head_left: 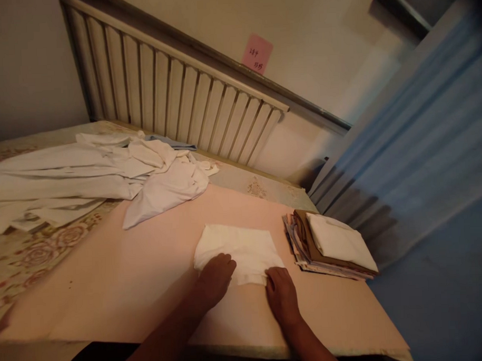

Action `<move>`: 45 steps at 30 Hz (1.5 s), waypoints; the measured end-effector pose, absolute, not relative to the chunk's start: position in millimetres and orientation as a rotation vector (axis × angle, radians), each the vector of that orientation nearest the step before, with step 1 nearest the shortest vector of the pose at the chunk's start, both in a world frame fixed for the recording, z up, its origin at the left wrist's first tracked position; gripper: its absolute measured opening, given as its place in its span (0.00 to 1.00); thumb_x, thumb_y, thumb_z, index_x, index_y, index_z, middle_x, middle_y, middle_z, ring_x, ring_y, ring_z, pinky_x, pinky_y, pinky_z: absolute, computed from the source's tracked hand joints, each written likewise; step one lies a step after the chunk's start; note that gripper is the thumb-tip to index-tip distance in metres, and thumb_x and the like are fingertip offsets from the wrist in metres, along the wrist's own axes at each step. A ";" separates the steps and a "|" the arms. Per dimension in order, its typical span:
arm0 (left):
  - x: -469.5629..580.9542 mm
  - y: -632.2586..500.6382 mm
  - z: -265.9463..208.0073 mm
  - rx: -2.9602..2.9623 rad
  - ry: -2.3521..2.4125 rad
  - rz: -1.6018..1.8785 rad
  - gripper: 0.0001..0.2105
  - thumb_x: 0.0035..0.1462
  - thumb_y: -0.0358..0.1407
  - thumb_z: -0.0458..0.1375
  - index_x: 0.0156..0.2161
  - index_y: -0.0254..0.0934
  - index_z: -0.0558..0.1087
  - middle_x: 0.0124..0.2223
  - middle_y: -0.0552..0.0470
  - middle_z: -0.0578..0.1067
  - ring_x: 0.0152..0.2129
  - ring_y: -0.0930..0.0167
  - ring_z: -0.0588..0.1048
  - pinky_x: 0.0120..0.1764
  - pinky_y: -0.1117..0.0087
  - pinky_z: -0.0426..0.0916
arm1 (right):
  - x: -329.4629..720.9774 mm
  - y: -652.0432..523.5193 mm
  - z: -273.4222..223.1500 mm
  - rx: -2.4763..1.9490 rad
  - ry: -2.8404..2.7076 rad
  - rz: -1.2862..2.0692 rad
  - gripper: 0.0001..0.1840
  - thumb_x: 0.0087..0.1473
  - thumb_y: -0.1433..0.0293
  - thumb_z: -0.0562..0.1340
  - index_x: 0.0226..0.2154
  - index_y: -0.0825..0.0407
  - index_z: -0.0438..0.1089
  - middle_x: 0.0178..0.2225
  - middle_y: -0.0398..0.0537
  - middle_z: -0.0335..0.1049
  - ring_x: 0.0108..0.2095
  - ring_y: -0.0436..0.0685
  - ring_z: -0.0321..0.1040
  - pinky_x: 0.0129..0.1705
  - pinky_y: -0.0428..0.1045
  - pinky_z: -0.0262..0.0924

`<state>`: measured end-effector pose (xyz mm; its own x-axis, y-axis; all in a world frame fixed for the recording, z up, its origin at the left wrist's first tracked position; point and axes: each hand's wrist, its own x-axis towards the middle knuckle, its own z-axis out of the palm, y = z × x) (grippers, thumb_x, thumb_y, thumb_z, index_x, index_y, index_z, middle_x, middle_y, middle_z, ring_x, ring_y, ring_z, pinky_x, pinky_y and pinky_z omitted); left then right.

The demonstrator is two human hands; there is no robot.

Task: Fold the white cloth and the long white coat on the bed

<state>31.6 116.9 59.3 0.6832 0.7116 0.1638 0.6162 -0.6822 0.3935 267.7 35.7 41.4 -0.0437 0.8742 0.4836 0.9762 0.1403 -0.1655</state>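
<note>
A white folded cloth [239,246], perhaps a garment, lies on a pink sheet [161,273] in front of me. My left hand [217,278] is at its near left corner, fingers curled together on the fabric. At the near right corner, my right hand [282,292] pinches the cloth's edge between thumb and fingers. The near edge looks slightly wrinkled between both hands. To the right stands a stack of folded clothes [326,251], brown and other colours, topped by a white folded piece [341,240].
Loose white clothes [86,170] are heaped at the back left on a flowered bed cover [46,256]. A slatted headboard-like radiator [175,98] runs along the wall, with a pink note [257,53] above it. Blue curtains [414,158] hang on the right.
</note>
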 end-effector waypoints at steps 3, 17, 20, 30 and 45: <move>32.3 116.6 57.7 2.649 1.058 0.448 0.10 0.56 0.25 0.48 0.38 0.38 0.69 0.42 0.46 0.70 0.41 0.63 0.66 0.46 0.59 0.62 | 267.9 37.1 40.2 -1.781 -1.929 -0.284 0.13 0.53 0.79 0.53 0.36 0.50 0.68 0.35 0.49 0.68 0.40 0.58 0.63 0.43 0.54 0.60; 33.7 114.0 67.7 2.738 1.080 0.429 0.11 0.59 0.23 0.45 0.37 0.36 0.69 0.40 0.45 0.71 0.38 0.63 0.66 0.42 0.61 0.61 | 268.6 36.9 42.7 -1.815 -1.876 -0.210 0.11 0.54 0.78 0.52 0.35 0.51 0.67 0.34 0.49 0.67 0.39 0.58 0.62 0.43 0.52 0.59; 32.4 115.8 70.9 2.718 1.085 0.456 0.12 0.57 0.22 0.45 0.36 0.36 0.69 0.39 0.46 0.71 0.37 0.64 0.66 0.41 0.62 0.61 | 269.4 36.2 43.4 -1.814 -1.878 -0.213 0.11 0.54 0.78 0.52 0.35 0.51 0.67 0.34 0.49 0.67 0.39 0.58 0.62 0.43 0.52 0.58; 27.3 116.6 58.5 2.744 1.004 0.446 0.09 0.56 0.23 0.48 0.34 0.37 0.68 0.37 0.49 0.71 0.35 0.66 0.66 0.39 0.63 0.62 | 275.0 32.7 36.5 -1.777 -1.951 -0.241 0.11 0.55 0.79 0.54 0.35 0.51 0.68 0.37 0.49 0.68 0.41 0.57 0.62 0.44 0.52 0.58; 80.8 111.9 36.6 2.775 1.064 0.882 0.15 0.63 0.30 0.45 0.52 0.34 0.66 0.58 0.43 0.68 0.56 0.64 0.64 0.55 0.59 0.60 | 276.2 30.3 26.3 -1.735 -1.948 -0.282 0.13 0.55 0.80 0.54 0.39 0.50 0.68 0.39 0.50 0.66 0.42 0.58 0.61 0.45 0.54 0.60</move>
